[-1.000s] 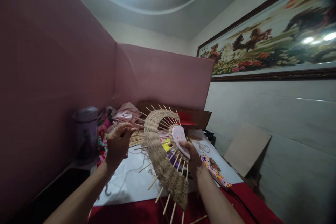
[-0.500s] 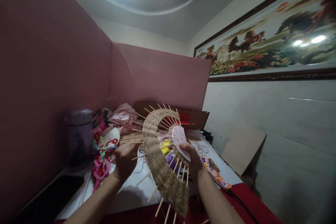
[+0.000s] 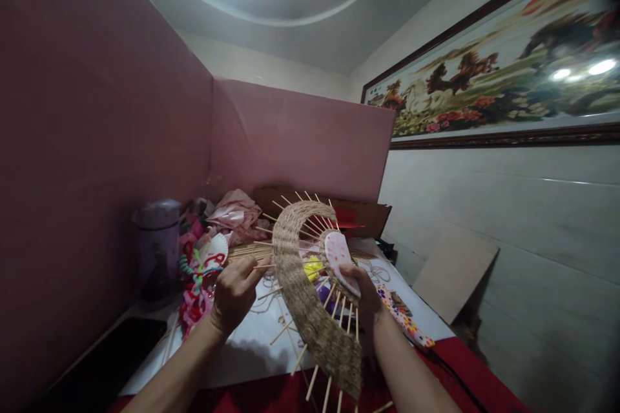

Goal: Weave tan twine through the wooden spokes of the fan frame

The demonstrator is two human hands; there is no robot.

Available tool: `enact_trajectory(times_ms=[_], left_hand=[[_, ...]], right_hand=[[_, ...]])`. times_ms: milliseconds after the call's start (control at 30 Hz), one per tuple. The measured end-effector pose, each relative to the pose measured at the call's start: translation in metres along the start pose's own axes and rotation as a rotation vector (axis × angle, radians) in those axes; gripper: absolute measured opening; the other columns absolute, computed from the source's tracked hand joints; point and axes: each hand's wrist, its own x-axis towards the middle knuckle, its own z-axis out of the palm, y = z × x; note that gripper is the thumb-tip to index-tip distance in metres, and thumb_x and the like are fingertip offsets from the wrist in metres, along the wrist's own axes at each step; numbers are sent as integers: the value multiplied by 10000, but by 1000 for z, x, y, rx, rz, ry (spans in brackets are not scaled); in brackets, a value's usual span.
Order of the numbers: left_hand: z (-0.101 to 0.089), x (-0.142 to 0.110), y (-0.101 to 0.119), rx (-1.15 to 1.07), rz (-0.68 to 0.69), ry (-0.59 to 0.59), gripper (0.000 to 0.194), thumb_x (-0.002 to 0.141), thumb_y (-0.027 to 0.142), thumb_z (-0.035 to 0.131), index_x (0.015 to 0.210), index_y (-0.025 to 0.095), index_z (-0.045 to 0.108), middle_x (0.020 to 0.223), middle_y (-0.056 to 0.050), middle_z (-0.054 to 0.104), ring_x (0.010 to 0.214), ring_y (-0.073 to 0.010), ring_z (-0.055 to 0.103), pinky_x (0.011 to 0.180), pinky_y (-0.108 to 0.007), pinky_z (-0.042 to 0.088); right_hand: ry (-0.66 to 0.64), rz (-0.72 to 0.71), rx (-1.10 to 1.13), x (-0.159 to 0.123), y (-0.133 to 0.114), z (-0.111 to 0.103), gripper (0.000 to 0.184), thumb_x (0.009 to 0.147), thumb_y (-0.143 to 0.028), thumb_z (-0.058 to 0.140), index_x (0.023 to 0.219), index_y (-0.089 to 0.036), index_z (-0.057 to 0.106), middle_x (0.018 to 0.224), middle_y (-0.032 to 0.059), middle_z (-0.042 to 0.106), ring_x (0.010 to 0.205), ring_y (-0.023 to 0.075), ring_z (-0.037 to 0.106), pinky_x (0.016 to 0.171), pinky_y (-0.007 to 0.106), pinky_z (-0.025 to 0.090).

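A half-round woven fan point(image 3: 300, 300) made of thin wooden sticks and brown twine stands tilted in front of me. Its sticks spread outward from a small half-round centre piece point(image 3: 338, 251), covered in white cloth with red spots. My right hand point(image 3: 365, 293) grips this centre piece, thumb on the near face and fingers hidden behind. At the fan's left edge my left hand point(image 3: 236, 292) is closed, its fingertips pinched together against the end of one stick. Whether they hold that stick or a strand of twine I cannot make out.
On the white tabletop point(image 3: 242, 348) lie bundled sticks point(image 3: 249, 251), a yellow item point(image 3: 312, 267), a patterned cloth strip point(image 3: 404, 317) and colourful craft pieces point(image 3: 196, 284). A lidded purple container point(image 3: 157, 251) and a black phone-like slab point(image 3: 106, 361) are at left. Pink panels enclose the back and left.
The whole scene has shifted slightly right in view. My left hand has turned a little, its fingertips still by the fan's left edge. The right hand keeps its grip.
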Motion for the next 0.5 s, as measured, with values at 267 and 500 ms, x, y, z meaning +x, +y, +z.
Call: enact_trajectory(times_ms=[267,500], left_hand=[[3,-4,-2,54,111,-20,348,753,-28,373,938,175,587,709,-49,630,728,-174,612,648,-280,468],[5,-7,-2,55,126,-39,362,749,-32,364,980,172,554,683,-41,620,666,-161,602,603,-272,462]], right_hand=[[83,-3,72,-1,0,4,295,650,-204,543,848,-24,667,524,81,657,351,113,547,305,167,420],[96,3,70,-2,1,2,300,680,-212,523,869,-35,675,473,64,634,355,116,542,304,167,411]])
